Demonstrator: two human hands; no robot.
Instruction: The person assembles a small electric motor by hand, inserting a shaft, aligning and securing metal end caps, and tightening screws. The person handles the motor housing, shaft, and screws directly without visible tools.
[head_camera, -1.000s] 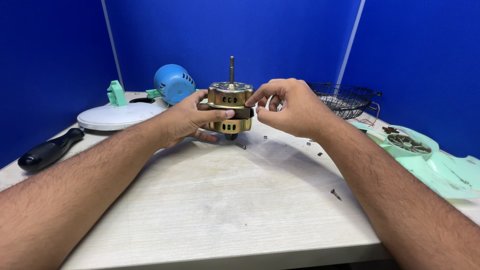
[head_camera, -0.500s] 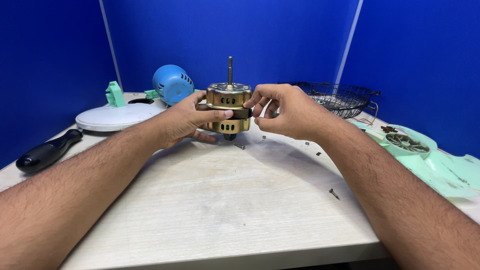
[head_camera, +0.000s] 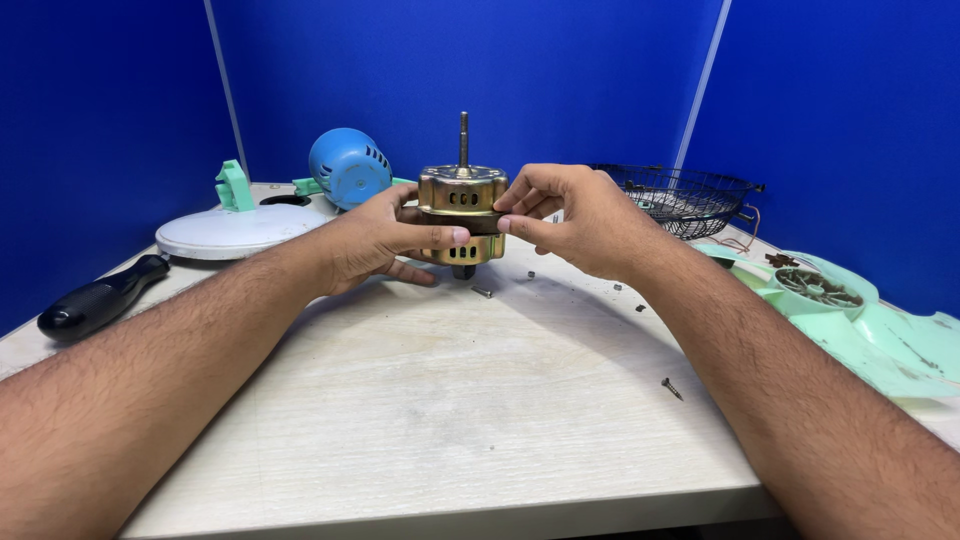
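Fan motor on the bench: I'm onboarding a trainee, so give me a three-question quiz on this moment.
1. True or false: both hands touch the motor.
2. Which way does the motor's shaft point? A up, B sideways, C down.
3. What lies on the table by the left forearm's outer side?

Key: 1 true, the left hand and the right hand grip it. 2 A. 3 A black-handled tool.
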